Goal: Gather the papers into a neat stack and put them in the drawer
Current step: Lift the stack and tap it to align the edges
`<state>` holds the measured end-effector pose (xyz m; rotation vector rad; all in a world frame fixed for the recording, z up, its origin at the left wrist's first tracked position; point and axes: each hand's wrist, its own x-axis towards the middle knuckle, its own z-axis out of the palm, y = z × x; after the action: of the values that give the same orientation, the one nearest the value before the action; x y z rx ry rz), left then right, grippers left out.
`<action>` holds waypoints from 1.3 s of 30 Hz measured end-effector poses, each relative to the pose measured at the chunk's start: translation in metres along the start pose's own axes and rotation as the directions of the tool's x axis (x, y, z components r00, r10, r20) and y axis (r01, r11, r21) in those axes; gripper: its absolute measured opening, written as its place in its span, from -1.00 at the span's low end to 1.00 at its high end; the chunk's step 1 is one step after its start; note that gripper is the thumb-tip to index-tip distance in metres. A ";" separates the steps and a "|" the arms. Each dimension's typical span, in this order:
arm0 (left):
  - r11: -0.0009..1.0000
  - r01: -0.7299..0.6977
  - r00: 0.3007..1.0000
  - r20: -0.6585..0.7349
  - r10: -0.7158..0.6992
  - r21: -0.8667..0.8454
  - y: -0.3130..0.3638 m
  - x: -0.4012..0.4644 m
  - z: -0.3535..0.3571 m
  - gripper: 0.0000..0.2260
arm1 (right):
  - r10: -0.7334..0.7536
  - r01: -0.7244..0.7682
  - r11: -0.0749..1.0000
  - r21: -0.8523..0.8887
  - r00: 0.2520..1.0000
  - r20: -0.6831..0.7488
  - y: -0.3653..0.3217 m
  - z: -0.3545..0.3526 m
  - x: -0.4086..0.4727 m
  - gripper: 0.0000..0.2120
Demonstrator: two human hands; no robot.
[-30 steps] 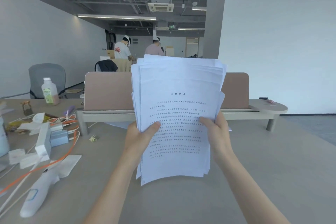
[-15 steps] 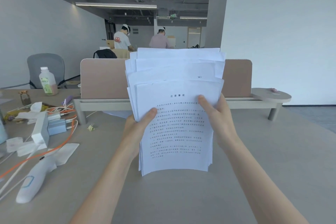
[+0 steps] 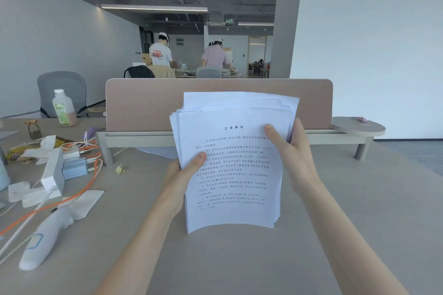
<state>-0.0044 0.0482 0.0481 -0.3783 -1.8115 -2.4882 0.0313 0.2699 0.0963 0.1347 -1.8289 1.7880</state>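
I hold a stack of white printed papers (image 3: 233, 170) upright, its bottom edge resting on the grey desk (image 3: 347, 223). My left hand (image 3: 184, 175) grips the stack's left edge, thumb on the front sheet. My right hand (image 3: 291, 151) grips the right edge higher up, thumb across the front. The top edges of the sheets are still fanned and uneven. One more white sheet (image 3: 158, 152) lies flat on the desk behind the stack, under the divider shelf. No drawer is in view.
A pink desk divider (image 3: 143, 103) on a raised shelf stands behind the papers. At the left lie orange cables (image 3: 79, 189), white boxes, chargers, a white handheld device (image 3: 45, 239), a bottle (image 3: 64, 109) and a binder clip (image 3: 121, 169). Two people stand far back.
The stack has come down from in front of my face until its bottom edge meets the desk. My right hand slid up the right edge. The sheets sit more evenly than before.
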 end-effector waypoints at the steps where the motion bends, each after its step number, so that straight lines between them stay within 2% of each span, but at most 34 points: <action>1: 1.000 -0.004 1.000 -0.006 0.004 0.005 0.001 0.000 0.000 -0.86 | -0.022 0.022 1.000 0.000 1.000 0.006 -0.002 -0.001 0.001 -0.68; 5: 1.000 -0.023 1.000 -0.020 0.023 0.020 0.002 0.001 0.001 -0.86 | -0.089 0.091 0.995 -0.033 0.995 0.044 -0.005 -0.003 0.003 -0.70; 11: 0.998 -0.039 0.999 -0.013 0.040 0.058 0.005 0.001 0.003 -0.78 | -0.245 0.264 0.941 -0.212 0.963 0.114 -0.011 -0.003 -0.001 -0.26; 16: 0.995 -0.073 0.996 -0.046 0.077 0.066 0.010 0.001 0.008 -0.74 | -0.364 0.371 0.871 -0.322 0.927 0.084 -0.016 -0.002 -0.004 -0.16; 19: 0.994 -0.094 0.994 -0.058 0.097 0.062 0.013 0.000 0.010 -0.67 | -0.415 0.421 0.836 -0.353 0.905 0.096 -0.018 -0.003 -0.003 -0.21; 24: 0.991 -0.107 0.992 -0.056 0.111 0.079 0.013 -0.002 0.013 -0.85 | -0.453 0.464 0.764 -0.448 0.881 0.138 -0.017 -0.005 -0.003 -0.45; 29: 0.995 -0.077 0.995 -0.055 0.080 0.064 0.011 0.000 0.009 -0.75 | -0.437 0.429 0.725 -0.539 0.891 0.122 -0.017 -0.008 0.001 -0.63; 35: 0.998 -0.014 0.999 -0.043 0.017 0.054 -0.004 -0.001 0.008 -0.59 | -0.464 0.469 0.670 -0.576 0.870 0.168 -0.015 -0.009 0.003 -0.62; 39: 0.997 0.004 0.999 -0.035 -0.001 0.074 -0.008 0.001 0.008 -0.80 | -0.415 0.417 0.718 -0.558 0.899 0.139 -0.013 -0.009 0.004 -0.61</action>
<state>-0.0056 0.0584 0.0429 -0.3266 -1.8850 -2.4053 0.0366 0.2779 0.1091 0.2875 -2.0592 0.8721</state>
